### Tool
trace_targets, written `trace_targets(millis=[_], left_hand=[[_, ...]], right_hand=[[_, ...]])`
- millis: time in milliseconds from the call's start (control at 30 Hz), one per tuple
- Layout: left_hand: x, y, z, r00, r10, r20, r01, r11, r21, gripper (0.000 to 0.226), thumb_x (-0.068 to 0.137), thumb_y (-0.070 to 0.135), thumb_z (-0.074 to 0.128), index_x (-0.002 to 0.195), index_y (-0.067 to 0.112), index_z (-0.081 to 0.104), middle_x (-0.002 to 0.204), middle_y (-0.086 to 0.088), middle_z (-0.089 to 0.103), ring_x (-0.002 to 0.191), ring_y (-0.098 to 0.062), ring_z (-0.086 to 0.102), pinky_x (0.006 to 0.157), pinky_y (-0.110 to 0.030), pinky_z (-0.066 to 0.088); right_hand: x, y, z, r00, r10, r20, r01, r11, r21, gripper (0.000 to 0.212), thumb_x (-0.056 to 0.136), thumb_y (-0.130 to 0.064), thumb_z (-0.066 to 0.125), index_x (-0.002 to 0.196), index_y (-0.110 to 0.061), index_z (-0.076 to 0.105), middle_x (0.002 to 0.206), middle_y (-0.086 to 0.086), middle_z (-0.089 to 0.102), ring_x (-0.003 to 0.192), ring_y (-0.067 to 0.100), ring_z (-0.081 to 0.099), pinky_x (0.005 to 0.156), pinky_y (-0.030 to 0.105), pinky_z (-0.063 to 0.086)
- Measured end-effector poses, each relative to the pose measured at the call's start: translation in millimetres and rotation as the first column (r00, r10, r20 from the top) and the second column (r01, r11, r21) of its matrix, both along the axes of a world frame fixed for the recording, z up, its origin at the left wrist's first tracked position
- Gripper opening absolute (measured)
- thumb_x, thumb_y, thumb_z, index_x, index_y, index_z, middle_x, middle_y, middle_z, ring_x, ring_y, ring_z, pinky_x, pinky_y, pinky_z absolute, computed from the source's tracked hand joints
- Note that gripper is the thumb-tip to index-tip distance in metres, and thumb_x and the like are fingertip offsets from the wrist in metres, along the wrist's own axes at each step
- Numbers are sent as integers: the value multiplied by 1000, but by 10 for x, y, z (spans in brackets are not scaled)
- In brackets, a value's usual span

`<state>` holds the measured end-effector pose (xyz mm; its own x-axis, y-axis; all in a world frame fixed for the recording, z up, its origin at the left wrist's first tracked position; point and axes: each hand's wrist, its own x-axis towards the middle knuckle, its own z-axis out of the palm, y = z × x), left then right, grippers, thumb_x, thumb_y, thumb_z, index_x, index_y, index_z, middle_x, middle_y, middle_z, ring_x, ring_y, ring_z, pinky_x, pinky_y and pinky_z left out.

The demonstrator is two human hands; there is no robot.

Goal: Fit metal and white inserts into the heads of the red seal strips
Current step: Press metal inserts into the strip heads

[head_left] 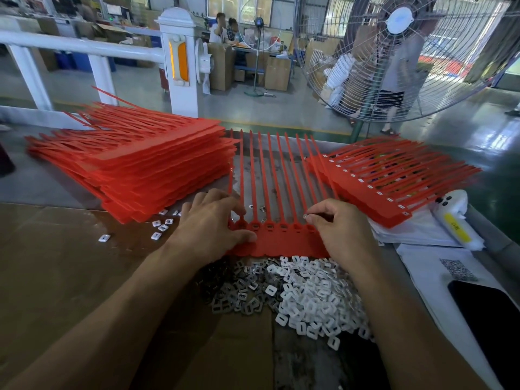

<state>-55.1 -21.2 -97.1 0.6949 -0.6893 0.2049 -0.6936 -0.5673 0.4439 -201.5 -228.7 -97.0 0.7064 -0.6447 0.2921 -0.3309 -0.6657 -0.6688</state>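
Meanwhile, a sheet of red strips (277, 243) lies flat on the table (56, 187), heads nearest the worker. The left hand (209, 229) rests spread on the sheet's left end, apparently to steady it, while the right hand (334, 229) pinches a small metal insert (306, 216) above a head at the right end, seemingly ready to seat it. Metal inserts (239, 294) and white inserts (315, 296) are heaped just below for easy reach. Red stacks (146, 164) flank the work; a phone (489, 313) lies right.

My bench (42, 190) carries cardboard (70, 263), red seal strips (281, 240), metal inserts (239, 291), white inserts (318, 299) and a phone (486, 313).
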Motion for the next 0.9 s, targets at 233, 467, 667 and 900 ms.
trace_targets(millis=[233,467,667,900], left_hand=[[-2,-4,-6,1000,13,-25,-13,1000,1,49,73,66,75,115,45,58,142,15,41,136,-12,28,112,-40,21],[-13,-6,-4,999,17,-44,-17,1000,-2,47,75,64,75,114,45,58,139,16,44,135,-12,31,112,-40,22],[-29,-4,12,999,13,-50,-13,1000,-9,47,76,62,76,116,43,59,138,15,45,135,-12,32,112,-39,22],[-31,-5,14,999,30,-40,-30,1000,-2,51,75,63,76,118,40,59,136,15,45,133,-13,33,109,-37,24]], right_hand=[[0,47,29,994,61,-88,-69,994,-87,6,92,-26,76,97,-28,78,95,-19,69,90,-2,62,81,25,48],[-8,134,58,981,81,-177,-108,983,-147,7,95,-24,72,100,-26,77,103,-12,65,93,5,58,80,26,47],[-18,161,69,975,82,-206,-116,981,-157,17,99,-24,68,110,-29,78,111,-8,65,103,10,59,88,27,47],[-24,143,50,989,80,-124,-93,990,-103,17,99,-18,67,111,-24,78,114,-10,70,92,0,57,74,6,36]])
